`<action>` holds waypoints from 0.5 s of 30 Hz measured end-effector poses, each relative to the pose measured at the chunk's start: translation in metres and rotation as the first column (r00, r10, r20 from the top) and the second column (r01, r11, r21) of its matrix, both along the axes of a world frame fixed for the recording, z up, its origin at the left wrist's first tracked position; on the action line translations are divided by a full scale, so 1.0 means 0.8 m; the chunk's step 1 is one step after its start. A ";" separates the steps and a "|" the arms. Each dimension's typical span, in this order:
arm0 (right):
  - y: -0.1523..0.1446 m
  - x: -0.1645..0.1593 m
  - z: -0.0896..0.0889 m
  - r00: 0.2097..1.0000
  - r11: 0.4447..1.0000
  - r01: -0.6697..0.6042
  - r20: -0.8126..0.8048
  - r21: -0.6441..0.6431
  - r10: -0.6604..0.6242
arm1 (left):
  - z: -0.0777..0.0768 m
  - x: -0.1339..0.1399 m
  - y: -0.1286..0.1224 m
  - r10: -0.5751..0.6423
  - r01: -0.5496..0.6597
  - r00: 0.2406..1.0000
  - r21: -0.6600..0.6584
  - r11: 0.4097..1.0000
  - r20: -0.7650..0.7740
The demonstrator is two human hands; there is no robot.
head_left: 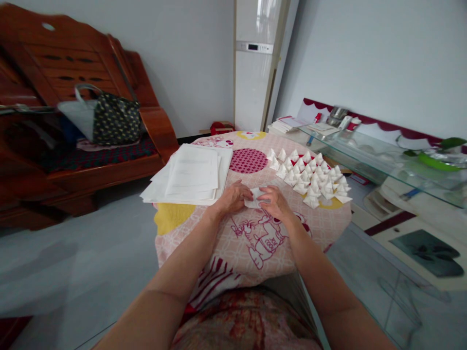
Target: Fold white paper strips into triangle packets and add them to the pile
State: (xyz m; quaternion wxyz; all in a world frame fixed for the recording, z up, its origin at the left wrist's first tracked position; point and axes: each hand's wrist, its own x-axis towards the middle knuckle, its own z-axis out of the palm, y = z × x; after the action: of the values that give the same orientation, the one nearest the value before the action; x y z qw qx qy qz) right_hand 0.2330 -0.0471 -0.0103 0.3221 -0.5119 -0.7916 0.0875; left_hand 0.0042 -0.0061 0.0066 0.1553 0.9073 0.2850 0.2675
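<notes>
Head view: the left hand (236, 197) and right hand (274, 201) are pinching the slip (253, 199) from opposite sides (a light-looking grip), over the tabletop (241, 248) between sheets (193, 170) and folded pieces (315, 182). If they are pulling unevenly, it is risking a tear.

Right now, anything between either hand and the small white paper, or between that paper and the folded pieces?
Nothing visible before the hands: left hand and right hand have fingers on the small white paper. Toward the folded paper pieces, the right hand itself stands partly between.
</notes>
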 end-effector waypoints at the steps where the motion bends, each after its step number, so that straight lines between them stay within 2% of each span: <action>1: 0.001 0.001 -0.001 1.000 1.000 0.001 -0.005 0.000 -0.001 | 0.000 0.000 0.000 -0.029 0.029 1.000 -0.005 1.000 -0.010; 4: 0.001 0.002 -0.003 1.000 1.000 0.002 -0.004 -0.012 -0.002 | -0.001 0.000 0.002 -0.074 0.073 0.997 -0.015 0.997 -0.016; 10: -0.001 -0.003 0.007 0.997 0.996 -0.076 0.008 -0.036 0.077 | -0.004 -0.004 0.009 0.006 -0.006 1.000 -0.010 1.000 0.024; 15: -0.007 -0.006 0.017 0.994 0.987 -0.110 -0.035 -0.114 0.107 | 0.001 -0.005 0.007 -0.047 0.049 0.999 -0.088 0.995 0.025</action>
State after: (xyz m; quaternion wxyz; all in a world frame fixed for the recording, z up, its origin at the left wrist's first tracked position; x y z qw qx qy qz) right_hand 0.2279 -0.0524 0.0033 0.2977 -0.4846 -0.8072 0.1581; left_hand -0.0002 -0.0002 0.0070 0.2051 0.9029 0.2731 0.2611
